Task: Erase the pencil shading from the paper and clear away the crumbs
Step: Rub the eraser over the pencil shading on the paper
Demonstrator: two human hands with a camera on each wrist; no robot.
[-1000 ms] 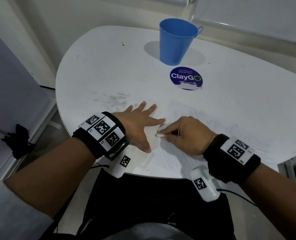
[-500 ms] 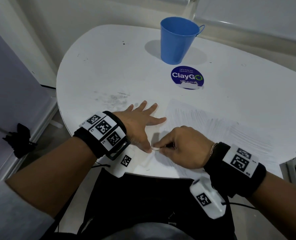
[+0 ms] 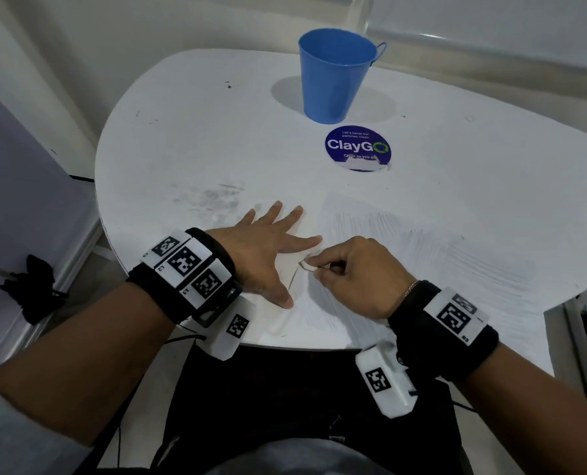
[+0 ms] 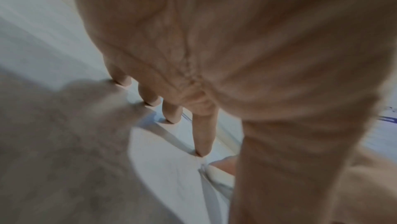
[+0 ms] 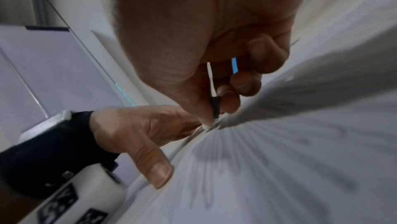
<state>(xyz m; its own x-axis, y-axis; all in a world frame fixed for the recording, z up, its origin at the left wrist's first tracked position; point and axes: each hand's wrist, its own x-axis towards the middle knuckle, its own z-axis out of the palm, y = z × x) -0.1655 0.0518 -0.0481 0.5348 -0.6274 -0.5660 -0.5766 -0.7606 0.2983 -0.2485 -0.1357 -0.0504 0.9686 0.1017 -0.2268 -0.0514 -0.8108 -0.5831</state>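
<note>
One paper (image 3: 422, 265), one eraser (image 3: 308, 266), one bucket (image 3: 333, 77), one sticker (image 3: 357, 149).

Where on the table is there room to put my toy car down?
Bare tabletop lies left of the blue bucket, behind the grey smudge. More lies right of the ClayGo sticker, behind the paper. The near edge is crowded: left hand flat, right hand pinching the eraser.

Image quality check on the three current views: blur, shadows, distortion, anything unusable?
Head view: sharp, with wide-angle bending at the table edge; blue bucket throws a soft shadow. Left wrist view: soft all over, left hand fills the frame, eraser barely readable. Right wrist view: motion-streaked paper; right hand pinches the eraser, tip smeared.
</note>
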